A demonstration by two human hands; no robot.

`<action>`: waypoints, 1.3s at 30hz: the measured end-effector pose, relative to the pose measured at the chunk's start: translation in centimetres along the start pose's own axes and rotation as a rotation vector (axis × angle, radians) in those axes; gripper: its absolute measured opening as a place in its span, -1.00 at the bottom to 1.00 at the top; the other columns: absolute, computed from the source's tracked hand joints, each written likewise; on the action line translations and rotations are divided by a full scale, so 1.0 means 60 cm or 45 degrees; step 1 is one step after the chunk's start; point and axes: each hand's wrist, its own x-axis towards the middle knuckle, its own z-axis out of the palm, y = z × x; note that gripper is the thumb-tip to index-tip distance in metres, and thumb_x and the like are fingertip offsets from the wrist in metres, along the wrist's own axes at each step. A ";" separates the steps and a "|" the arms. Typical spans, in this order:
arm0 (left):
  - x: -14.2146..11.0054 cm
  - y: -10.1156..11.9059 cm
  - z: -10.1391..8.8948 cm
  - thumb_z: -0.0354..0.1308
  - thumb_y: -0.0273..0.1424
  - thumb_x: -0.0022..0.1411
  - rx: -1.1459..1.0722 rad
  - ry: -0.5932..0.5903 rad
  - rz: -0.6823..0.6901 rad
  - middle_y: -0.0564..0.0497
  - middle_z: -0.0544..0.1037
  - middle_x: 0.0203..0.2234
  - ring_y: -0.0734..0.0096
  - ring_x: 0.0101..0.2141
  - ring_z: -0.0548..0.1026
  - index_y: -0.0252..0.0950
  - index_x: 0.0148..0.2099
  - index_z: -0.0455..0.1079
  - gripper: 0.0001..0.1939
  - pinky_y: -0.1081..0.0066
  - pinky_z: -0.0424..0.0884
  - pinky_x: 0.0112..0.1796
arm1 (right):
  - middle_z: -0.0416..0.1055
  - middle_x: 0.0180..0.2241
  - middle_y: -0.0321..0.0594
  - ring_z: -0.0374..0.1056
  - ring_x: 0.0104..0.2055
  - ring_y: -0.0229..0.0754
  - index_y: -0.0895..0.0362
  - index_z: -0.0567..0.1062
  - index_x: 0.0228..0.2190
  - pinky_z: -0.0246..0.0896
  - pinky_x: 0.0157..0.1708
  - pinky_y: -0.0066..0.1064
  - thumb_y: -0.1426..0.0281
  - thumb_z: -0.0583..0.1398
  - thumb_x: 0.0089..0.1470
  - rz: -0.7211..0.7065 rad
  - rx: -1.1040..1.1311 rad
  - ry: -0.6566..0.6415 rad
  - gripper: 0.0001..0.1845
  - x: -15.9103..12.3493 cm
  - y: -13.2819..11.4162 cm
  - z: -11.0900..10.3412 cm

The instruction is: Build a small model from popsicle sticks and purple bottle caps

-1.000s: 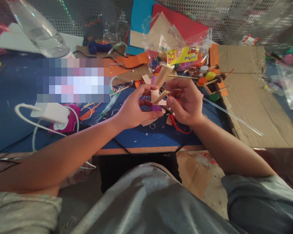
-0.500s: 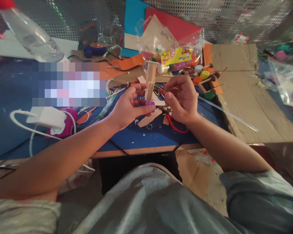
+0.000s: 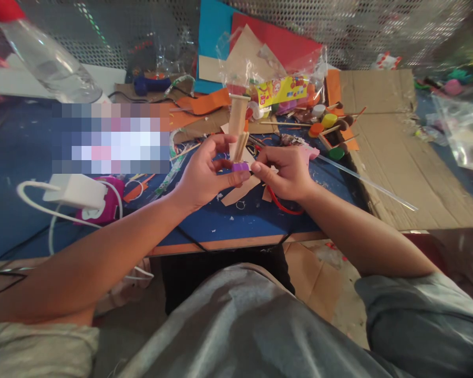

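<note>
My left hand (image 3: 201,176) is closed around a small wooden craft model (image 3: 237,118), held upright above the table. A flat piece caps the model's top, thin sticks (image 3: 242,144) stand at its front, and its base (image 3: 240,167) is purple. The left thumb presses against that base. My right hand (image 3: 286,173) is pinched just right of the base, its fingertips at or very close to its edge. Whatever lies between those fingertips is too small to make out. Below the right hand are scissors with a red handle (image 3: 280,203), partly hidden by it.
Paper scraps (image 3: 242,191) litter the blue table (image 3: 197,226). Left are a white charger (image 3: 73,188) with cables and a water bottle (image 3: 59,65). Behind lies a clear bag with a yellow label (image 3: 284,90). Right are paint pots (image 3: 329,121), a clear stick (image 3: 372,184) and cardboard (image 3: 394,157).
My right hand has moved left and slightly down, bringing its pinched fingertips to the purple base. The wooden model has shifted slightly left and tilted a little; my left hand keeps its hold.
</note>
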 end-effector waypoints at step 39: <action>0.007 -0.011 -0.010 0.48 0.15 0.39 -0.041 -0.082 0.413 -0.11 0.58 0.17 0.18 0.00 0.69 -0.03 0.27 0.44 -0.39 0.24 0.74 -0.11 | 0.60 -0.38 -0.31 0.50 -0.43 -0.28 0.11 0.59 -0.25 0.49 -0.43 -0.44 0.05 0.72 -0.08 0.393 0.861 -0.308 -0.39 0.004 -0.004 0.007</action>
